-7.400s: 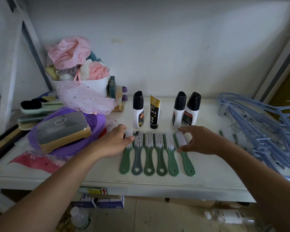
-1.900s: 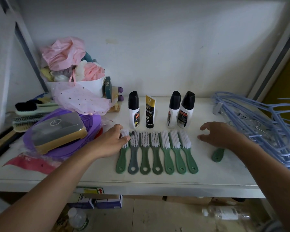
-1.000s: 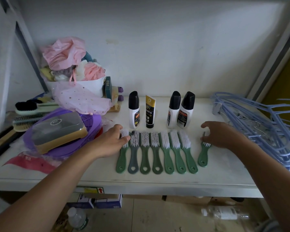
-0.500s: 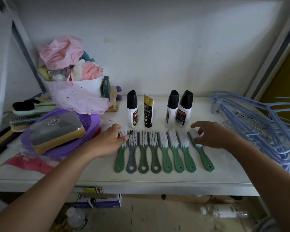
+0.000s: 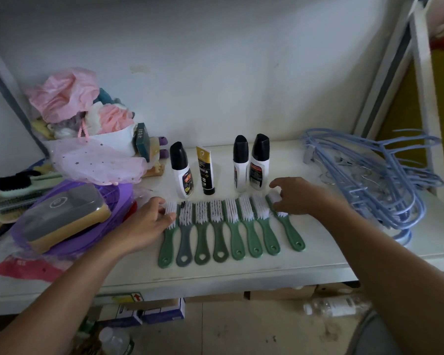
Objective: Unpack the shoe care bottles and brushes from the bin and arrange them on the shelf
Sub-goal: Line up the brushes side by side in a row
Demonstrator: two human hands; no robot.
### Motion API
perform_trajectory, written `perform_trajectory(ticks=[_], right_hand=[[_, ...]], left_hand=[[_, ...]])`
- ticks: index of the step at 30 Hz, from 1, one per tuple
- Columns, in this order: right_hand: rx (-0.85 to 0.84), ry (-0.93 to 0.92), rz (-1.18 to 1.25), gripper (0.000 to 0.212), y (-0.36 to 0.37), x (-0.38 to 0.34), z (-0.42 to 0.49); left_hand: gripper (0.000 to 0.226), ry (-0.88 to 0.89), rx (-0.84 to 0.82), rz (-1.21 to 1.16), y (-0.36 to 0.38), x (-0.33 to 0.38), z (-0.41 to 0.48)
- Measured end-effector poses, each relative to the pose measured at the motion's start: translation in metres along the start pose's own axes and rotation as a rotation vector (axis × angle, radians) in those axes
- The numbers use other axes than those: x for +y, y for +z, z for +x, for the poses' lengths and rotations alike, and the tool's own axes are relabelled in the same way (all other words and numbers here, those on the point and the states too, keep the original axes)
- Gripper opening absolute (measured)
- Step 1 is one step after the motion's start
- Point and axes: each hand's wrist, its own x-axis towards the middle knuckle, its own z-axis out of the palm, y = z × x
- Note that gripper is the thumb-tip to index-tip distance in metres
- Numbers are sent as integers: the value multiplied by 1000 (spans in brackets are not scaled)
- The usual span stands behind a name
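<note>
Several green-handled brushes with white bristles (image 5: 231,226) lie side by side on the white shelf (image 5: 215,275), handles toward me. Behind them stand three white bottles with black caps (image 5: 181,170) (image 5: 241,162) (image 5: 260,161) and a black-and-yellow tube (image 5: 206,170). My left hand (image 5: 146,221) rests its fingers on the head of the leftmost brush (image 5: 167,234). My right hand (image 5: 297,196) holds the bristle head of the rightmost brush (image 5: 289,231), which lies on the shelf slightly angled, close to its neighbour.
A purple lid with a boxed tan brush (image 5: 64,216) lies at the left, with more brushes (image 5: 23,185) behind it. A white tub of pink cloths (image 5: 92,124) stands at the back left. Blue hangers (image 5: 374,180) pile up at the right. Boxes and bottles sit on the floor below.
My right hand has brought one more green brush from the right by the hangers and slid it in against the right end of the row. My left hand has stayed on the leftmost brush.
</note>
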Motion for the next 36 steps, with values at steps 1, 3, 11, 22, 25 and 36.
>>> perform_trajectory(ticks=[1,3,11,22,25,36], right_hand=[[9,-7,-1,62,1,-1,0],[23,-16,1,61,1,0,0],[53,-19,52,61,5,8,-1],[37,-17,79,64,2,9,-5],[42,-18,71,63,2,8,-5],[51,-28,66,63,3,8,-4]], left_hand=[[56,4,7,-4,1,1,-1],[56,2,4,-8,4,3,-1],[58,-14,40,60,10,7,0],[61,-2,78,177,15,4,-1],[62,-4,74,175,15,4,-1],[61,-9,60,186,15,4,0]])
